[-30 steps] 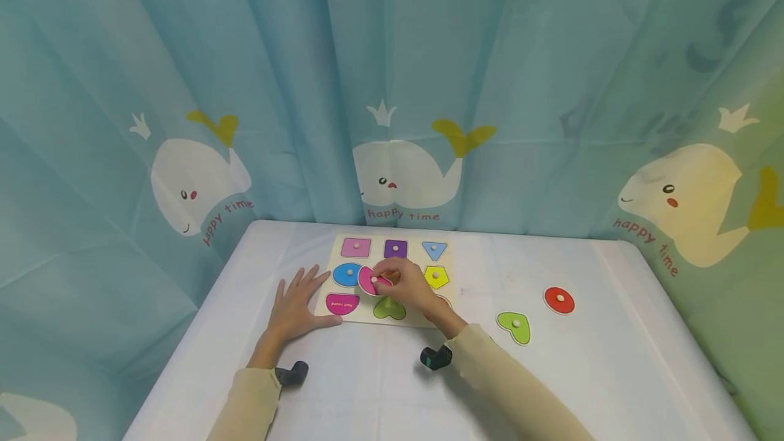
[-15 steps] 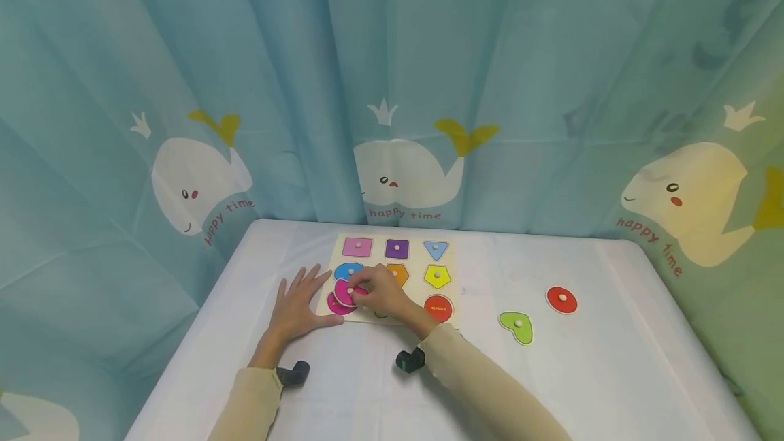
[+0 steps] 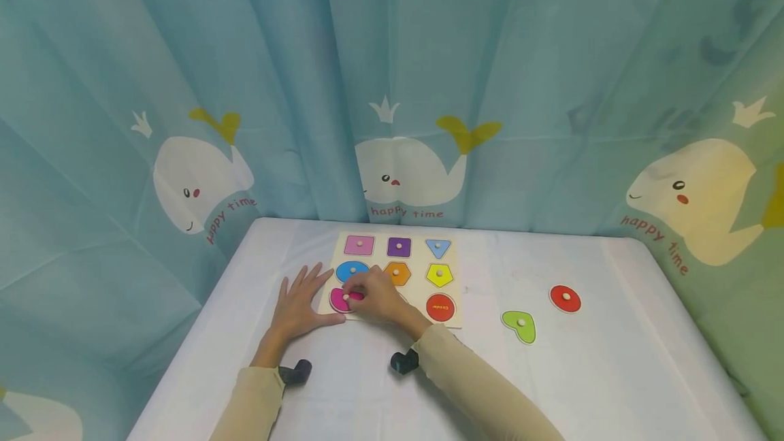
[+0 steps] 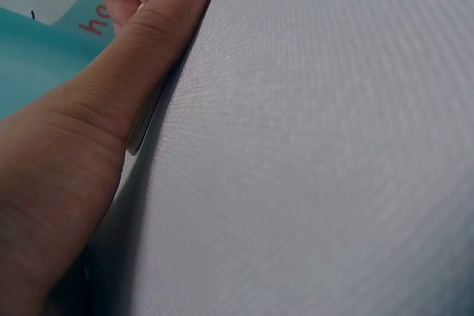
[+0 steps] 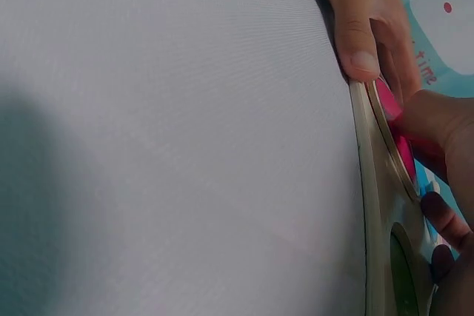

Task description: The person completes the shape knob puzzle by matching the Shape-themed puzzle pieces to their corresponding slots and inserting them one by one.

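A cream shape puzzle board (image 3: 418,286) lies on the table. My right hand (image 3: 378,297) pinches the white knob of a magenta half-round puzzle piece (image 3: 338,300) at the board's front-left corner. That piece overlaps the matching magenta recess, and in the right wrist view its wooden rim (image 5: 400,157) shows along the board's surface. Fingers spread, my left hand (image 3: 300,308) rests along the board's left side, its thumb (image 4: 159,16) pressed to the front edge. The right fingers cover part of the piece and the green heart recess (image 5: 404,275).
Knobbed pieces sit in the board, among them a blue oval (image 3: 344,274), an orange hexagon (image 3: 401,279) and a yellow pentagon (image 3: 431,275). A red recess (image 3: 441,301) is at front right. Right of the board lie a green heart (image 3: 523,334) and a red round piece (image 3: 560,291).
My right hand has carried the magenta half-round left and toward me, from mid-board onto the front-left recess, and turned it closer to the recess's outline. The left hand has stayed put.
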`<action>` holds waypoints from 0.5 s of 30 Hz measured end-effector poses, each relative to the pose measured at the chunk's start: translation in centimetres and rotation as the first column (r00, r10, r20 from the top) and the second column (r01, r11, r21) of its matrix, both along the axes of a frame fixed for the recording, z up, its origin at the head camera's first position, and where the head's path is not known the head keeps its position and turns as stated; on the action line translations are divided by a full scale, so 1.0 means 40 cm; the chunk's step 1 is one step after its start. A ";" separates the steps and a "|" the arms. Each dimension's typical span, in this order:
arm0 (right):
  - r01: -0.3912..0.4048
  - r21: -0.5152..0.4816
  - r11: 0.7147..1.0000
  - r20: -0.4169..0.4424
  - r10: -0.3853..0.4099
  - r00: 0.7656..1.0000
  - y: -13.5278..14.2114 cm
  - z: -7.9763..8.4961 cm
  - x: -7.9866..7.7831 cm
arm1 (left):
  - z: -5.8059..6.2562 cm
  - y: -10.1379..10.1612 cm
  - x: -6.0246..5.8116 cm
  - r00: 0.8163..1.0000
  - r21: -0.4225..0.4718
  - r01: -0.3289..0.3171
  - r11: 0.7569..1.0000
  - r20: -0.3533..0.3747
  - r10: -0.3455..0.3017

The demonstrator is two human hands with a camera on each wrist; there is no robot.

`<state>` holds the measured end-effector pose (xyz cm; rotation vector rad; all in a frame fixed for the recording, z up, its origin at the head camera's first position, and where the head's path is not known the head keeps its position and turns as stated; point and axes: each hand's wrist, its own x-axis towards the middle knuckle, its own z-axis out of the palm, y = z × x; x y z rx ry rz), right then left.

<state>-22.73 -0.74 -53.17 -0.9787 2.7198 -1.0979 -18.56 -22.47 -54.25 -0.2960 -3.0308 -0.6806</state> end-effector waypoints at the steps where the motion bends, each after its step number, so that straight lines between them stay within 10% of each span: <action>1: 0.003 -0.002 1.000 0.002 -0.003 1.000 0.000 0.000 0.000 | 0.001 0.001 0.000 1.000 0.000 0.000 1.000 -0.002 0.000; 15: 0.026 0.029 0.999 -0.005 -0.026 1.000 -0.005 -0.001 0.008 | 0.003 0.004 0.001 1.000 -0.007 0.000 1.000 -0.013 0.000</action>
